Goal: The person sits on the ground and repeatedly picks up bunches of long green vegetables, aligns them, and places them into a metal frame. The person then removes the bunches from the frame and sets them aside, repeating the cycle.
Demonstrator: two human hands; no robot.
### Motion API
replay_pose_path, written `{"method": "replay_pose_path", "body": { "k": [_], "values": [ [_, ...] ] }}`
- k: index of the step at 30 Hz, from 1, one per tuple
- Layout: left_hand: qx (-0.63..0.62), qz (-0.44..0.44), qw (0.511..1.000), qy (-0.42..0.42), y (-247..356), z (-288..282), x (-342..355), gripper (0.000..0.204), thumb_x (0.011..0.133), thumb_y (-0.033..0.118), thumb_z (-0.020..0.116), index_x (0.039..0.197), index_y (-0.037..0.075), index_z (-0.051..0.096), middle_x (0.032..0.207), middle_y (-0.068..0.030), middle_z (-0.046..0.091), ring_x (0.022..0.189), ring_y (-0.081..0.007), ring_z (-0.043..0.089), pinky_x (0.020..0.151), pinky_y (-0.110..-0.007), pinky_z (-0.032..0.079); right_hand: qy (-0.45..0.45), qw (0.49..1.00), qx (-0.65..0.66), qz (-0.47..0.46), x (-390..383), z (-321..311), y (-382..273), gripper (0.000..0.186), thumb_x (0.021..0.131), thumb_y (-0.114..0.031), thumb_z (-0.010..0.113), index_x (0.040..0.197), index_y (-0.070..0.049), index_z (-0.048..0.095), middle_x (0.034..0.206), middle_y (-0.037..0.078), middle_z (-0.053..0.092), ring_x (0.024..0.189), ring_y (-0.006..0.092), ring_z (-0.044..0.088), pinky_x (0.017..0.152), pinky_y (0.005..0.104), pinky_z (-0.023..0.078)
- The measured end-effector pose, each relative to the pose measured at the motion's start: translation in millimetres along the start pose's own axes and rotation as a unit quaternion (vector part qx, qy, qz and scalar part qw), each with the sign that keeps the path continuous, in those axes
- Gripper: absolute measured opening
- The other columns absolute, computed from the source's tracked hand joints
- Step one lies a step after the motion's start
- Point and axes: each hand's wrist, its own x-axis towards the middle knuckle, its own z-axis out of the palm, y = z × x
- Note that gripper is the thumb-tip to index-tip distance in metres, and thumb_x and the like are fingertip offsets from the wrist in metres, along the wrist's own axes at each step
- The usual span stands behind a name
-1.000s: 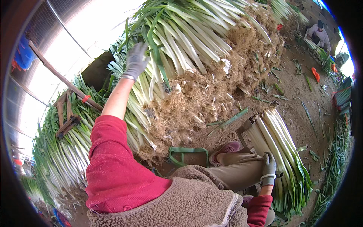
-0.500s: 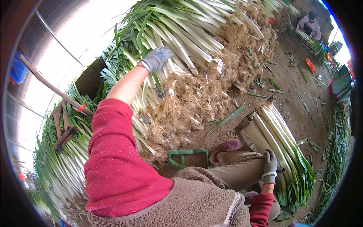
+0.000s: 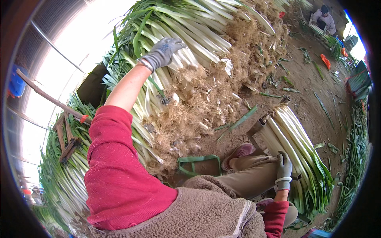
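Note:
My left hand (image 3: 163, 51), in a grey knit glove, is over a big heap of long leeks (image 3: 198, 33) with white stalks, green tops and brown roots. Its fingers reach out, slightly bent, across the white stalks; its palm side is hidden. My gloved right hand (image 3: 284, 166), with a white band at the wrist, rests by my knee against a bundle of trimmed leeks (image 3: 295, 135). Its fingers lie along the knee and the bundle's near side, with nothing seen gripped. This bundle lies in a low frame (image 3: 254, 129), its green ends toward me.
Matted roots (image 3: 198, 107) spread between the heap and my feet. A green strap (image 3: 198, 158) lies by my shoe (image 3: 241, 152). More leeks (image 3: 65, 174) stand at left behind a wooden pole (image 3: 51, 97). Leaf scraps litter the soil at right. Another person (image 3: 323, 20) works far right.
My left hand has shifted slightly left and up over the heap, and its fingers look more stretched out. My right hand stays by the knee and the bundle. The view has turned slightly.

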Motion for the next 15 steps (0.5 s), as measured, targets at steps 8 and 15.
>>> {"method": "replay_pose_path", "body": {
  "k": [8,15],
  "values": [
    [0.072,0.076,0.993,-0.057,0.1,27.7,35.8,0.072,0.067,0.013,0.075,0.135,0.010,0.053,0.142,-0.0159,0.049,0.134,-0.0317,0.044,0.114,-0.041,0.031,0.008,1.000,-0.012,0.022,5.8,7.2,1.1,0.030,0.097,-0.027,0.054,0.114,-0.005,0.066,0.110,0.017,0.069,0.104,0.0348,0.065,0.091,0.0410,0.048],
    [0.112,0.093,0.987,-0.071,-2.5,22.7,35.0,0.063,0.068,0.011,0.070,0.129,0.005,0.056,0.135,-0.0180,0.054,0.128,-0.0315,0.050,0.109,-0.039,0.038,0.008,1.000,-0.013,0.020,5.3,6.2,-6.4,0.031,0.098,-0.026,0.053,0.115,-0.003,0.066,0.113,0.019,0.068,0.106,0.0357,0.063,0.093,0.0417,0.048]
  ]
}}
